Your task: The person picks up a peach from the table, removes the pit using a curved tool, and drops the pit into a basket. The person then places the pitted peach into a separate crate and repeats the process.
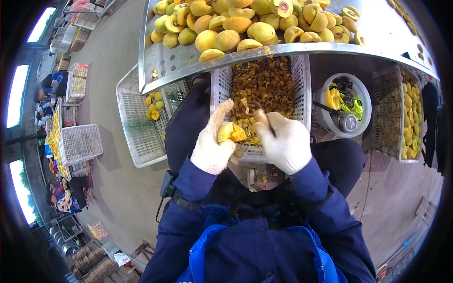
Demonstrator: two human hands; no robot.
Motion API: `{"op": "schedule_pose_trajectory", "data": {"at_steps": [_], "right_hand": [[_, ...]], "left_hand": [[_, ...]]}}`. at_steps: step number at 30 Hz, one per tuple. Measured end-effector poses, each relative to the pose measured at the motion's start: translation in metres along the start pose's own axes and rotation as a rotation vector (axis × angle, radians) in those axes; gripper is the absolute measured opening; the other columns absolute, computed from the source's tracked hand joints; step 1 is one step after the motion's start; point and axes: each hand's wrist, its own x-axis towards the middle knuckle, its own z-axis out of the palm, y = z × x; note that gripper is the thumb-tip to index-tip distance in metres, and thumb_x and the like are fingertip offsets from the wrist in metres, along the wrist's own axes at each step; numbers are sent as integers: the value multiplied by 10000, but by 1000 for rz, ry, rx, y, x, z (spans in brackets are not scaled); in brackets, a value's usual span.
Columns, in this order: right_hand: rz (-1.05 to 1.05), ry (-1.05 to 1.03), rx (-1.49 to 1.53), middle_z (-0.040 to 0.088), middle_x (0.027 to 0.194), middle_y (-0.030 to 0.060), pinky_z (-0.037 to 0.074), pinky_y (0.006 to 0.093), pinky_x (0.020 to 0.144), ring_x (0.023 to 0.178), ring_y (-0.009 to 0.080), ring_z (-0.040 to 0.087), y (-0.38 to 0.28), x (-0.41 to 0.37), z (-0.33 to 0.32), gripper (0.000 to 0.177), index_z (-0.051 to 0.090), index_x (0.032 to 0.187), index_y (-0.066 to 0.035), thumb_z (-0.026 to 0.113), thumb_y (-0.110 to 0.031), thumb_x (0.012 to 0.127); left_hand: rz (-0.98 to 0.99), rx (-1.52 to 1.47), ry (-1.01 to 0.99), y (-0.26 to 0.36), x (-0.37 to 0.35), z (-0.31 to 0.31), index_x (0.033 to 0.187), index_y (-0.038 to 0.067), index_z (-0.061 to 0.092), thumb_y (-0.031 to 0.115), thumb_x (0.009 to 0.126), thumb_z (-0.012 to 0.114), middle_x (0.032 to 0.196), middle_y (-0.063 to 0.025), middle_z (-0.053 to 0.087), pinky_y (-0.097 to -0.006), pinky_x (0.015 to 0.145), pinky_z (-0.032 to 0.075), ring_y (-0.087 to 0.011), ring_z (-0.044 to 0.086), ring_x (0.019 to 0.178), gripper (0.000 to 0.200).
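Both my hands wear white knit gloves. My left hand (212, 144) is closed round a cut yellow peach piece (231, 132), its orange flesh facing up. To the right, my right hand (284, 142) is curled with thumb and fingers together; whatever it grips, if anything, is hidden. Below and beyond the hands stands a white plastic crate (300, 89) filled with brown and yellow peach scraps (262, 85). Many halved peaches (226, 40) lie on the metal table (174, 61) in front of me.
At the left is a white crate (141, 137) with a few peaches inside. A white bucket (325, 125) on the right holds a flask (347, 121) and bags. Farther right stands a crate of peaches (410, 118). Several people work among crates at far left.
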Motion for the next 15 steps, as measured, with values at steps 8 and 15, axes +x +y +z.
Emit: {"op": "schedule_pose_trajectory", "data": {"at_steps": [8,15], "right_hand": [[-217,-207,-75,686,811,184,549,486,673,775,401,700,11,8,-30,208,717,1004,-73,770,-237,888],[-211,-322,-29,692,864,178,548,496,727,820,402,693,14,11,-32,181,746,1029,-83,753,-230,925]], "left_hand": [[-311,-297,-218,21,0,-13,1568,3,429,149,787,689,926,-139,718,-241,467,480,-147,619,540,837],[-313,-660,-334,7,-1,-15,1632,27,350,94,740,706,1015,-204,754,-216,468,446,-153,660,663,962]]}}
